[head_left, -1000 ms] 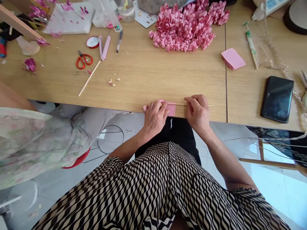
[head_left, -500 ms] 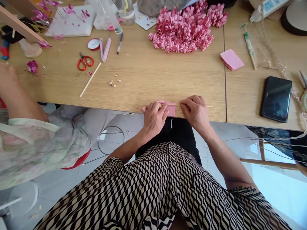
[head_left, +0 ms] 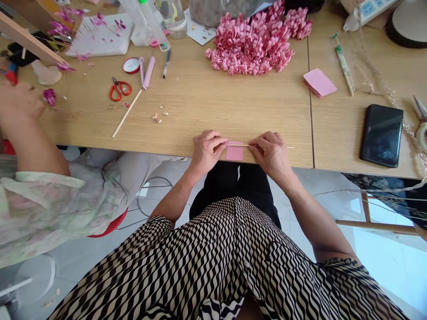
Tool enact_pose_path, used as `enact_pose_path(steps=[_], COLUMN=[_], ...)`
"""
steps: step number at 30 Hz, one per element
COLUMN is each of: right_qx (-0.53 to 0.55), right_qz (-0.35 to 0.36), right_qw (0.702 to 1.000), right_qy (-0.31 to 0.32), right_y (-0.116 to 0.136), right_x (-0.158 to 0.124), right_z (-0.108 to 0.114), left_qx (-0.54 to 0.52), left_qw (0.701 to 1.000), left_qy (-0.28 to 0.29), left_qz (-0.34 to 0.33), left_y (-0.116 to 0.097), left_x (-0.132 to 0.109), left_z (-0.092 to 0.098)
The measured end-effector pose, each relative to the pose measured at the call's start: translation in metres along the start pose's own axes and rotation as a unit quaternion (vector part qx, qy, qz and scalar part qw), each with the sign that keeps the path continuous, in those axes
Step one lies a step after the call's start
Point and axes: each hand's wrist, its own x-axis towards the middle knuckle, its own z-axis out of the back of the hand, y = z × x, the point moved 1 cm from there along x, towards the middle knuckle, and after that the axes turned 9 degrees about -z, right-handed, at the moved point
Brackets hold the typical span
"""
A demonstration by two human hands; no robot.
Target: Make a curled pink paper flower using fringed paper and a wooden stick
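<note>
At the table's near edge lies a small pink paper square (head_left: pixel 235 153) with a thin wooden stick (head_left: pixel 237 145) across its top edge. My left hand (head_left: pixel 204 151) pinches the stick and the paper's left corner with closed fingers. My right hand (head_left: pixel 271 154) pinches the stick on the right side, and the stick's far end pokes out past it. Both hands rest on the wooden table (head_left: pixel 200 102).
A heap of curled pink paper pieces (head_left: pixel 256 42) lies at the back, a pink paper stack (head_left: pixel 319 82) and a black phone (head_left: pixel 380 135) to the right. Red scissors (head_left: pixel 119 88), a second stick (head_left: pixel 126 114) and tape sit left. Another person's arm (head_left: pixel 23 124) reaches in at far left.
My left hand slid left off the paper, uncovering the pink square, and now pinches its corner. The other person's arm came up onto the table at the left.
</note>
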Motion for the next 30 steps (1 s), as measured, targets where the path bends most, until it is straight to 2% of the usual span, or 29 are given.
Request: enact_pose_path(steps=[7,21,30], right_qx=[-0.046,-0.048,-0.063], right_qz=[-0.008,-0.01,0.002], right_qw=[0.999,0.999,0.998], right_qy=[0.007,0.004,0.009], right_y=[0.0017,0.0019,0.0015], right_x=[0.0011,0.0027,0.0028], right_z=[-0.0029,-0.0046,-0.001], left_qx=[0.0,-0.018,0.017], left_qw=[1.0,1.0,1.0], left_qy=[-0.01,0.0,-0.01], left_qz=[0.004,0.008,0.02], left_y=[0.0008,0.0008,-0.0035], left_x=[-0.0005,-0.0013,0.0005], left_z=[-0.0001,0.0001,-0.0027])
